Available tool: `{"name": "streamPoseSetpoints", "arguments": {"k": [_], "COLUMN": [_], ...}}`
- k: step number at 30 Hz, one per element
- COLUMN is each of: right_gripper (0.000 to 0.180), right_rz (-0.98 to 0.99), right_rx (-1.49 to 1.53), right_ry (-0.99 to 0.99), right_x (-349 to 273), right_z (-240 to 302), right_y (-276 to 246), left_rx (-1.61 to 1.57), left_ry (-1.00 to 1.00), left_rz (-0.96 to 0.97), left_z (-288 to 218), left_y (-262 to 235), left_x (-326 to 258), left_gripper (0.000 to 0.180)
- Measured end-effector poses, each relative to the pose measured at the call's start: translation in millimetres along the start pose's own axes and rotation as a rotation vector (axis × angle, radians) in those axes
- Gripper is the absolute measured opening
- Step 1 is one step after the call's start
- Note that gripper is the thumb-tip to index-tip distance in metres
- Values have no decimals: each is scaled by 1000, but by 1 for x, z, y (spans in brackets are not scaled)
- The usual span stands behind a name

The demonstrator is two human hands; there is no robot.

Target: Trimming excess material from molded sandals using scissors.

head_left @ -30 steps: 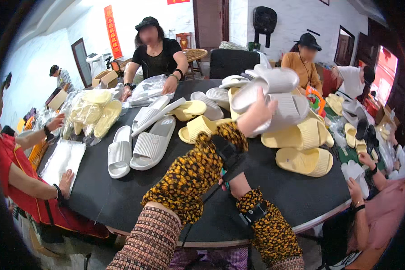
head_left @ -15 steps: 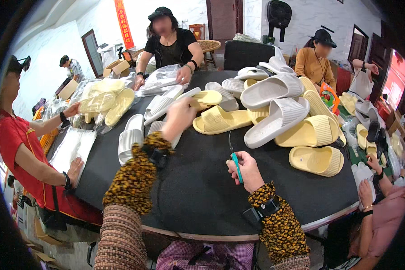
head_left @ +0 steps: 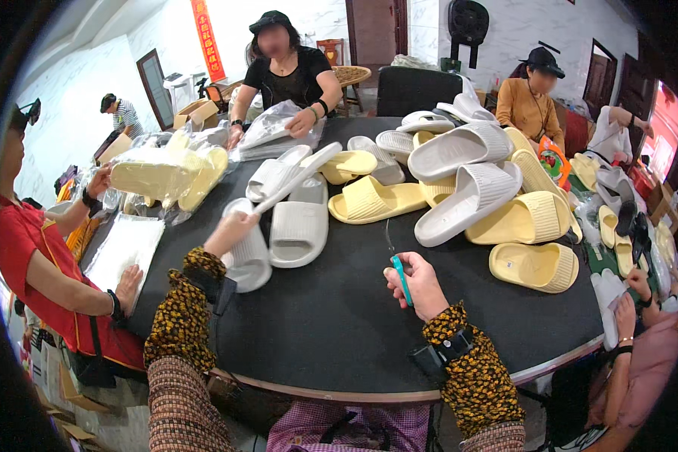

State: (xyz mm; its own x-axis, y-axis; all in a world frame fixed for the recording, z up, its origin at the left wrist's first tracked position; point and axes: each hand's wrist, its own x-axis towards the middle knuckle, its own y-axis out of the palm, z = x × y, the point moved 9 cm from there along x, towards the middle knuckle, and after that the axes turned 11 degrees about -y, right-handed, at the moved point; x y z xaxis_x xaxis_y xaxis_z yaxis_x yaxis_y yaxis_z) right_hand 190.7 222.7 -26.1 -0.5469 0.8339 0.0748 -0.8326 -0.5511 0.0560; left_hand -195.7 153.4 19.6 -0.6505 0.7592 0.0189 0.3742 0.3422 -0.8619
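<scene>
Head: teal tool (head_left: 401,282) in right fingers (head_left: 416,268).

The person is wearing a puffy black cloth left sleeve cover (head_left: 175,324) printed with yellow-orange blotches; a matching right sleeve cover (head_left: 482,392) is gathering into a ruffle near the bare right hand (head_left: 416,286). Behind them I'm seeing a pinkish-brown, dark-checked left sleeve (head_left: 184,407) and a similar right sleeve (head_left: 497,438). A black left wrist strap (head_left: 215,286) is circling one cuff, a black right wrist strap (head_left: 458,344) the other. Lower down, a purple-and-white checked garment (head_left: 395,429) is showing.
</scene>
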Motion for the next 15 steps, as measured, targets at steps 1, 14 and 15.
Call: {"name": "streamPoseSetpoints", "arguments": {"k": [1,14,15], "right_gripper": [37,34,34], "right_rz": [-17,-340,-339], "right_rx": [14,297,294], "right_ry": [-26,-396,-396], "right_x": [-4,-10,-9], "right_z": [10,52,52], "right_y": [-3,-34,-35], "left_rx": [-10,-227,-281], "left_ry": [11,332,403], "left_rz": [34,348,316], "left_z": [-20,-176,-186], "left_y": [2,105,105], "left_x": [-12,-130,-134], "left_gripper": [49,48,46]}}
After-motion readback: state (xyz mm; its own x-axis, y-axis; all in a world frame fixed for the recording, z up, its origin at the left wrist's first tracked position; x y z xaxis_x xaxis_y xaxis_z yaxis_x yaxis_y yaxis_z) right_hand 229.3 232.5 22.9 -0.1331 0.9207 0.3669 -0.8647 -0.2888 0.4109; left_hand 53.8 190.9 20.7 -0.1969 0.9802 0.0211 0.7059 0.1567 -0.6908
